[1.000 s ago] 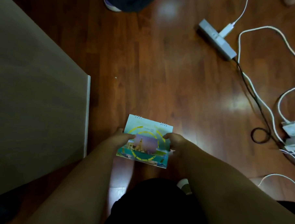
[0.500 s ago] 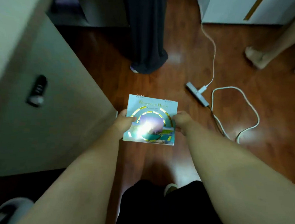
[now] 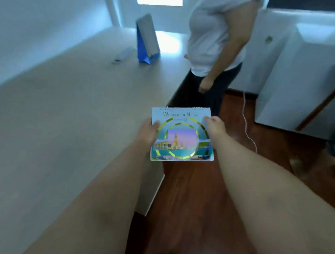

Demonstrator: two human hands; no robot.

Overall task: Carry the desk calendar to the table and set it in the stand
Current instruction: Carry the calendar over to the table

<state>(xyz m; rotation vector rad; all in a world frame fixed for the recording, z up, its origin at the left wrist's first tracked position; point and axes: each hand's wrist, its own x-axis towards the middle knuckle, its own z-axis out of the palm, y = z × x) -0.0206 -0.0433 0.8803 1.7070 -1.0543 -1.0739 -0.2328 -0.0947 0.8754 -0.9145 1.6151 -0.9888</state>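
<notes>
The desk calendar point(image 3: 181, 135) is a spiral-bound card with a teal cover, a yellow dashed ring and a temple photo. I hold it flat in front of me, over the table's right edge. My left hand point(image 3: 148, 132) grips its left side and my right hand point(image 3: 215, 126) grips its upper right side. The blue stand point(image 3: 147, 39), a tent-shaped holder with a pale face, sits far back on the beige table point(image 3: 67, 111).
A person in a white shirt point(image 3: 214, 38) stands at the table's right edge, near the stand. A small pale object point(image 3: 123, 55) lies left of the stand. White cabinets point(image 3: 299, 75) stand at right, and a cable point(image 3: 247, 122) runs across the wooden floor.
My view has swung up from the floor to the table top. The calendar stays in both hands and is now raised to the table's edge; the stand and the standing person have come into view.
</notes>
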